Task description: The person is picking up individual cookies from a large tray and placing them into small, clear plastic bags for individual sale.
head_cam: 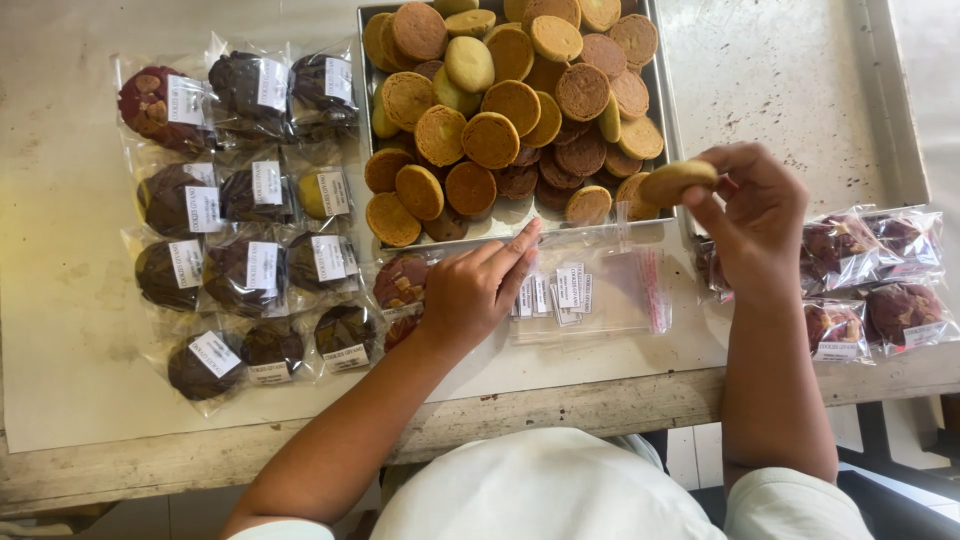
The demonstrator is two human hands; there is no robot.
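Right of centre in the frame, the right hand (752,222) is pinching a pale round cookie (677,182) between thumb and fingertips, holding it edge-on with its long axis running left to right, just off the tray's (668,110) lower right corner. Directly below and left of it, a stack of clear bags (600,285) is lying flat on the table (70,330), long side across the frame. The left hand (478,290) is resting nearer, fingers stretched flat on the stack's left end, gripping nothing. Wrapped dark cookies (245,210) are sitting at the left.

table (60,300) | cookie tray (668,120) | bagged cookies (250,270) | empty bags (600,290)
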